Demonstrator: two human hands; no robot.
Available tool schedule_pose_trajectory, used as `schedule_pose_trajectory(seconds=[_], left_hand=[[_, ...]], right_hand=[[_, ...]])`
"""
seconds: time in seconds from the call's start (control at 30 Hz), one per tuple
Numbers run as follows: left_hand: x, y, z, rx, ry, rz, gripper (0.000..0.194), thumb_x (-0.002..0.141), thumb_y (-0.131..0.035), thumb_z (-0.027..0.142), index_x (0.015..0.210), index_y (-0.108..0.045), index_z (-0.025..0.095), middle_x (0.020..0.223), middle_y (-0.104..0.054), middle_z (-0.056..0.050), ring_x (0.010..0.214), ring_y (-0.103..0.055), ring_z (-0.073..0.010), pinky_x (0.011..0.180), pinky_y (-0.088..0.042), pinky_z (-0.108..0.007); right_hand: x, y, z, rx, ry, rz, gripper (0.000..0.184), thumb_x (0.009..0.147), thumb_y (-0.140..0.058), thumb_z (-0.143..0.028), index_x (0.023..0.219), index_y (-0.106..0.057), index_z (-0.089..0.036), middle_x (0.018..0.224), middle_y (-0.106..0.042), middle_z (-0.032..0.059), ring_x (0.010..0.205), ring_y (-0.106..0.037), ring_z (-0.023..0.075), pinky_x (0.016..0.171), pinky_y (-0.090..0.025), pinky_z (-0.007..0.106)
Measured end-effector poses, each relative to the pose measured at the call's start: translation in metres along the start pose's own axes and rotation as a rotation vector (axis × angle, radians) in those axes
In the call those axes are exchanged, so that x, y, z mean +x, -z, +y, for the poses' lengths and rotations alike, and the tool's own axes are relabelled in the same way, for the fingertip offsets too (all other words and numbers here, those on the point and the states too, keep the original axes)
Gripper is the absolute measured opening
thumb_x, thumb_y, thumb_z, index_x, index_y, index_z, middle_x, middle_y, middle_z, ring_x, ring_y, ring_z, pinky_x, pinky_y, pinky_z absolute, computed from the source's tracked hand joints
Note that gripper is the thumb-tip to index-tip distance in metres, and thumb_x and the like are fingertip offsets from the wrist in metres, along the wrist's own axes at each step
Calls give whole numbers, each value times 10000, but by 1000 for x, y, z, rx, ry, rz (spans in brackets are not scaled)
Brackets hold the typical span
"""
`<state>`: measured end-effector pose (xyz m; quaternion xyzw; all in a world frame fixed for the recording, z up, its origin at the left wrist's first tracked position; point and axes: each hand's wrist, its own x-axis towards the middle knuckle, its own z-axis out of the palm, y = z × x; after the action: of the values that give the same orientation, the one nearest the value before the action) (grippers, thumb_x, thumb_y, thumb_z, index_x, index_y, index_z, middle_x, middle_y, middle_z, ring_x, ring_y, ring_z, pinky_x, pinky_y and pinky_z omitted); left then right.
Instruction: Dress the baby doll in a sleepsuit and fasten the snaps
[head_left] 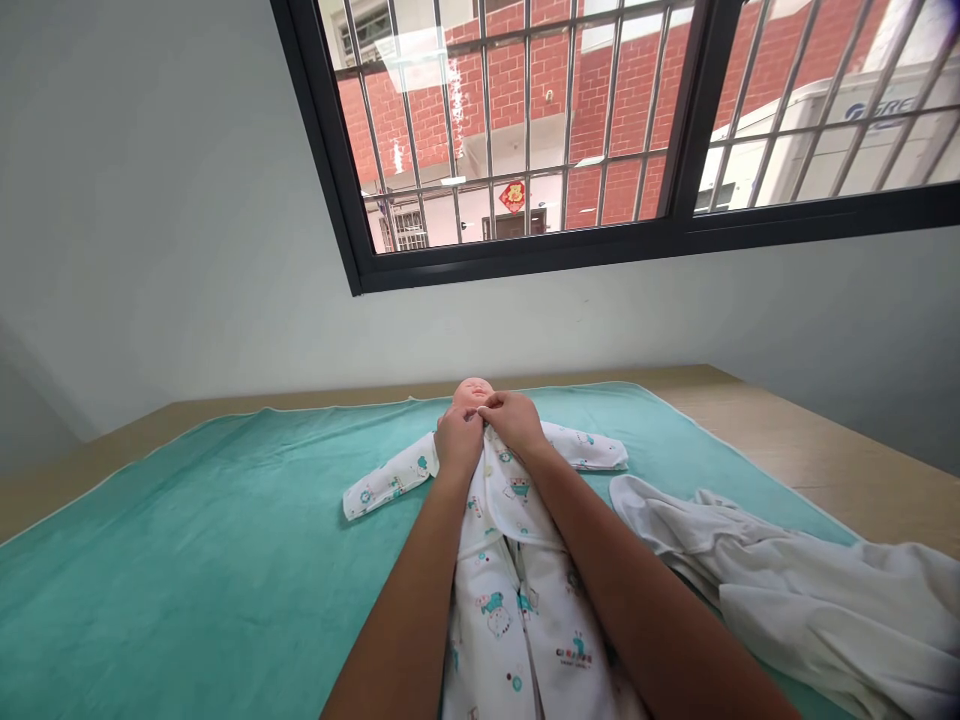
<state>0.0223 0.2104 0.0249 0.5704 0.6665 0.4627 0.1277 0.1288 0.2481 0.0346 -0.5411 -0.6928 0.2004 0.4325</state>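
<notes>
A baby doll (472, 390) lies on its back on a green blanket (247, 560), its head toward the wall. It wears a white baby outfit (517, 490) printed with small teal and red figures, sleeves spread to both sides. At the neck of the outfit, my left hand (459, 440) pinches the collar edge. My right hand (514, 420) is closed on the collar right beside it, fingertips almost meeting the left ones. Both hands hide most of the collar and the doll's chin. Lower down, the outfit's front panels lie with a narrow gap between them.
A crumpled white cloth (795, 580) lies at the right, partly over the blanket. The blanket covers a wooden table (802, 440), whose bare surface shows at the right and back edges. Behind stand a pale wall (187, 250) and a dark-framed barred window (517, 130).
</notes>
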Motion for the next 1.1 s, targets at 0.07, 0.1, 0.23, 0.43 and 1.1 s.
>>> schedule_pose_trajectory(seconds=[0.07, 0.1, 0.23, 0.43, 1.1], left_hand=[[0, 0, 1, 18, -9, 11, 250, 806, -516, 320, 852, -748, 240, 925, -722, -57, 908, -597, -227, 745, -437, -298], [0, 0, 1, 29, -10, 18, 248, 805, -517, 322, 838, -748, 240, 912, -721, -57, 898, -598, -227, 737, -435, -296], [-1, 1, 3, 53, -9, 39, 237, 803, -516, 305, 776, -744, 246, 874, -715, -47, 873, -597, -219, 719, -426, -286], [-3, 2, 4, 79, 1, 93, 226, 800, -518, 266, 765, -734, 213, 927, -708, -69, 856, -597, -209, 736, -418, -288], [-2, 3, 4, 65, 2, 66, 296, 830, -473, 351, 633, -647, 214, 810, -658, -55, 808, -569, -204, 681, -388, -283]], right_hand=[[0, 0, 1, 68, -4, -19, 130, 664, -581, -259, 682, -694, -197, 733, -698, 5, 736, -603, 148, 682, -411, 229], [-1, 0, 2, 108, -5, -26, 134, 661, -582, -264, 683, -692, -192, 726, -697, 3, 730, -605, 148, 676, -415, 227], [-1, 1, 5, 220, 11, -49, 161, 660, -586, -290, 712, -696, -185, 725, -697, -4, 732, -614, 151, 650, -422, 221], [4, 7, 7, 138, 33, -132, 149, 660, -621, -299, 667, -697, -172, 708, -695, 6, 716, -617, 149, 614, -406, 217], [2, -2, 10, 413, 25, 35, 141, 635, -601, -276, 728, -635, -175, 718, -682, 8, 699, -623, 157, 654, -478, 255]])
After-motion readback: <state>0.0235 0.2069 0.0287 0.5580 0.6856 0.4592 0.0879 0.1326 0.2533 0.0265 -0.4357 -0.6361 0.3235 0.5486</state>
